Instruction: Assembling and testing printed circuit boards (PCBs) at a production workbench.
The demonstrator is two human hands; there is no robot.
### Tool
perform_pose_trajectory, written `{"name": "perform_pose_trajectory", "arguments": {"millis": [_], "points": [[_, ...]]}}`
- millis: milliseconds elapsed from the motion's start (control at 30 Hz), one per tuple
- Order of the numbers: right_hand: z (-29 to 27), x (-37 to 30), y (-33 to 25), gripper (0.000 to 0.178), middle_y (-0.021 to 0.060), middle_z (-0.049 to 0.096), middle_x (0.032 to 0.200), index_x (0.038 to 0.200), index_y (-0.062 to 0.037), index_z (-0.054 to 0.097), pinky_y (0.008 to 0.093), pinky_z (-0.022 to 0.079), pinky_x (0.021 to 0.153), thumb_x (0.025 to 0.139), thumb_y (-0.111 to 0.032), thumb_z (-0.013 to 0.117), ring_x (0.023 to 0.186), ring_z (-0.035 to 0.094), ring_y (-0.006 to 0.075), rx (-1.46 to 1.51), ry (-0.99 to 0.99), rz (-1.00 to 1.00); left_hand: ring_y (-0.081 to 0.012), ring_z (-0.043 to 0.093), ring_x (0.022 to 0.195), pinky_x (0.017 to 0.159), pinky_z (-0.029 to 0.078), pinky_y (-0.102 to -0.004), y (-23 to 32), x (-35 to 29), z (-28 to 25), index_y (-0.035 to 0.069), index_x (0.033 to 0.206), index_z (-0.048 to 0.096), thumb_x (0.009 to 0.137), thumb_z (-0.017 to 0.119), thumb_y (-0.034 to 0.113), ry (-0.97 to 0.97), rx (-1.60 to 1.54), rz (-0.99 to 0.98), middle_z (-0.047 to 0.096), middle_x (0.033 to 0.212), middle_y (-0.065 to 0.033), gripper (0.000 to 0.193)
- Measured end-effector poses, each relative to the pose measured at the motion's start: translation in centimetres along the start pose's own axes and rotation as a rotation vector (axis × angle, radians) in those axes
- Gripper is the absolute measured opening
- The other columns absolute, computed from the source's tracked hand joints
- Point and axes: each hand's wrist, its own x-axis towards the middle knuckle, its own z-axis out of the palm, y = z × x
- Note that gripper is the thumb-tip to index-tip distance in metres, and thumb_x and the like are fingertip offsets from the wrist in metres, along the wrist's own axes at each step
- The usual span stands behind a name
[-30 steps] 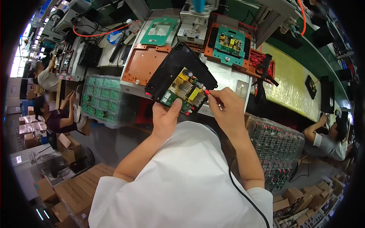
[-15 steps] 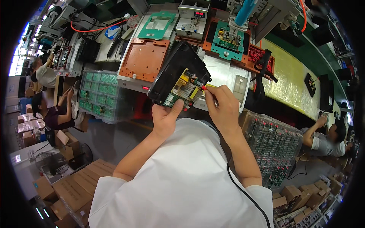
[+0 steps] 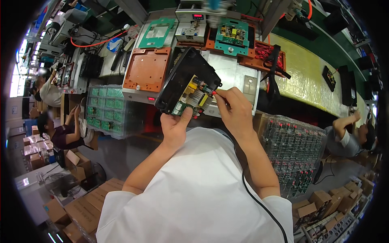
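A black plastic housing (image 3: 178,81) with a circuit board (image 3: 199,97) set in it is held tilted in front of my shirt. My left hand (image 3: 175,126) is closed on its lower edge, the thumb pressed near the board's green corner. At the board's right side my right hand (image 3: 236,110) pinches a small red part (image 3: 214,92) between thumb and fingertips. Whether that part is a plug or a cap is too small to tell. Fingers of my left hand are hidden beneath the housing.
Beyond lie an orange fixture plate (image 3: 147,69), a teal frame (image 3: 157,34) and a teal fixture (image 3: 231,45) holding another board. Red wires (image 3: 269,56) fill an orange tray. Clear trays of boards stand left (image 3: 106,108) and right (image 3: 293,148). Other people work at both sides.
The blue press above the teal fixture has lifted off its board and is blurred. The view has shifted slightly. Both my hands keep their grip; the right-hand person has leaned over.
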Motion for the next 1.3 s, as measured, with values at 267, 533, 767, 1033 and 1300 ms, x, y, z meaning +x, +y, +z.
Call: {"name": "perform_pose_trajectory", "arguments": {"millis": [267, 533, 767, 1033, 1300], "points": [[-0.1, -0.6, 1.3, 0.009, 0.0115, 0.057, 0.076, 0.094, 0.0025, 0.066, 0.0331, 0.044, 0.056, 0.085, 0.000, 0.069, 0.062, 0.057, 0.0235, 0.013, -0.032, -0.005, -0.0110, 0.060, 0.096, 0.084, 0.050, -0.0266, 0.7, 0.6, 0.0, -0.004, 0.127, 0.057, 0.094, 0.067, 0.003, -0.123, 0.125, -0.046, 0.066, 0.113, -0.0064, 0.035], [-5.4, -4.8, 7.3, 0.040, 0.0060, 0.061, 0.121, 0.133, -0.0051, 0.056, 0.0278, 0.050, 0.080, 0.098, -0.023, 0.057, 0.100, 0.060, 0.0111, 0.766, -0.040, 0.722, -0.0203, 0.064, 0.106, 0.091, 0.055, -0.0370, -1.2, 3.7, 2.7, -0.001, 0.134, 0.044, 0.099, 0.059, 0.015, -0.174, -0.071, -0.433, 0.062, 0.121, -0.0116, 0.042], [-13.5, -9.3, 12.7, 0.040, 0.0097, 0.064, 0.106, 0.124, -0.0023, 0.059, 0.0303, 0.055, 0.059, 0.088, -0.020, 0.062, 0.094, 0.063, 0.0153, 0.861, 0.166, 0.979, -0.0166, 0.062, 0.108, 0.089, 0.052, -0.0310, -4.6, 3.5, 1.9, 0.004, 0.130, 0.054, 0.102, 0.054, 0.025, -0.550, 0.298, -0.691, 0.064, 0.118, -0.0084, 0.035], [-26.6, -3.9, 26.3, 0.042, 0.0077, 0.066, 0.107, 0.135, 0.0000, 0.053, 0.0295, 0.052, 0.075, 0.100, -0.022, 0.056, 0.091, 0.064, 0.0191, 0.872, 0.863, 1.045, -0.0161, 0.065, 0.096, 0.081, 0.054, -0.0300, -10.6, 3.3, 0.4, 0.000, 0.122, 0.059, 0.097, 0.058, 0.019, -0.587, 0.169, -0.608, 0.068, 0.106, -0.0103, 0.031], [-23.5, -3.2, 29.4, 0.048, 0.0145, 0.051, 0.123, 0.142, -0.0005, 0.046, 0.0405, 0.044, 0.091, 0.101, -0.024, 0.053, 0.110, 0.049, 0.0291, 0.514, 0.461, 0.940, -0.0132, 0.065, 0.095, 0.086, 0.052, -0.0286, -4.9, 9.8, -6.0, -0.002, 0.114, 0.065, 0.097, 0.060, 0.013, -0.125, 0.272, -0.176, 0.070, 0.101, -0.0078, 0.023]]}}
